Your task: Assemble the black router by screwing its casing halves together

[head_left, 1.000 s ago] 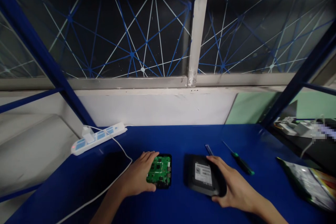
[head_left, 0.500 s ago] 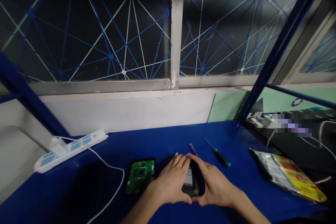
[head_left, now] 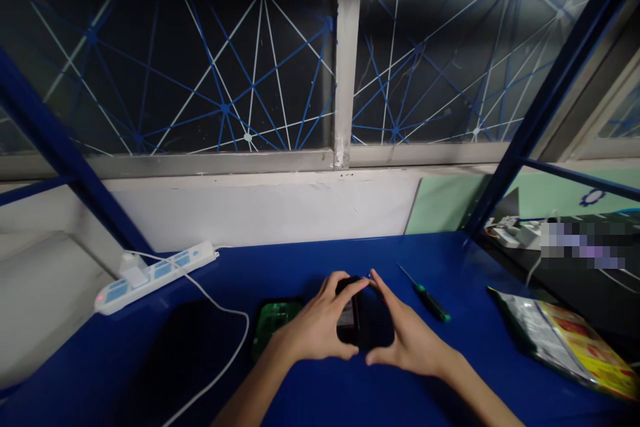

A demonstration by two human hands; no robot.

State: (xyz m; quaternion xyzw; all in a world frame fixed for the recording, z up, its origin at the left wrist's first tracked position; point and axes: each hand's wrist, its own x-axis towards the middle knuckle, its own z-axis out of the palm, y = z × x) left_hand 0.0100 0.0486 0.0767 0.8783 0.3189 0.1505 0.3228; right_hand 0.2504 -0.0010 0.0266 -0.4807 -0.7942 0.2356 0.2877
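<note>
A black plastic casing with a pale label (head_left: 349, 317) sits in the grip of my left hand (head_left: 320, 323), its thumb at the near end and its fingers over the far end. To the right, my right hand (head_left: 413, 337) is curved with thumb and fingers apart, and blue tabletop shows in the gap between it and the casing. A small screwdriver beyond the fingertips is mostly hidden. Partly behind my left wrist lies a green circuit board in a dark shell (head_left: 276, 317). A green-handled screwdriver (head_left: 431, 301) rests to the right of my right hand.
On the blue table (head_left: 300, 257), a white power strip (head_left: 163, 275) with a plug in it stands at the back left. Its white cable (head_left: 240, 340) curves toward the front. A yellow and silver packet (head_left: 570, 340) lies at the right, beside a dark surface with cables.
My right hand has come away from the black casing, leaving a gap. My left hand keeps the casing and covers more of the circuit board. The view has shifted slightly left.
</note>
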